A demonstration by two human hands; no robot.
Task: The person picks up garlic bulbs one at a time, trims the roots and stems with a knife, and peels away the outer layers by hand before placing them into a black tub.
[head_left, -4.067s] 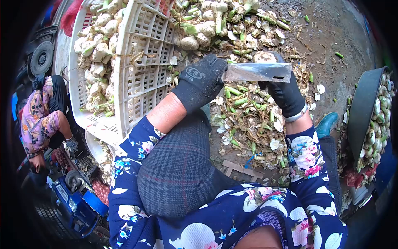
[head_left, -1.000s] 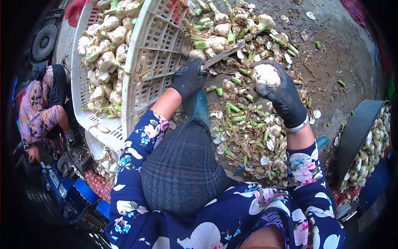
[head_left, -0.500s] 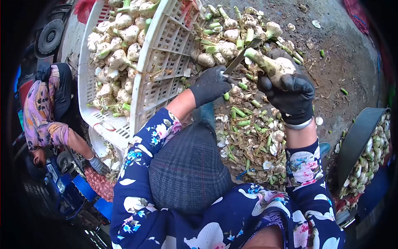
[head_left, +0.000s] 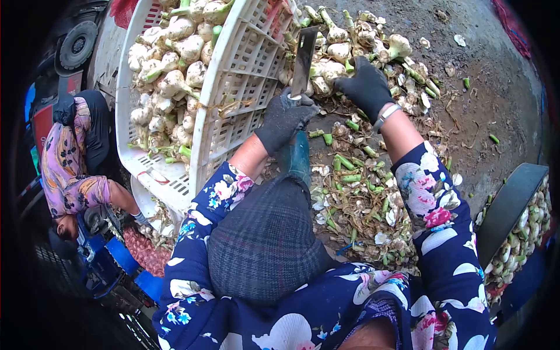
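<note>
L hand (head_left: 284, 121) clamped on knife (head_left: 304, 61), handle (head_left: 295, 98) mostly hidden; R hand (head_left: 366, 88) nr garlic (head_left: 338, 52), can't tell if gripping.

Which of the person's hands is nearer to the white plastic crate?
Left. The left hand, gripping the cleaver, is beside the white crate; the right hand is farther off, at the garlic pile.

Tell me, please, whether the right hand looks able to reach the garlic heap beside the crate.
Probably yes: the right hand looks empty and sits at the garlic heap, the knife off to its left.
</note>
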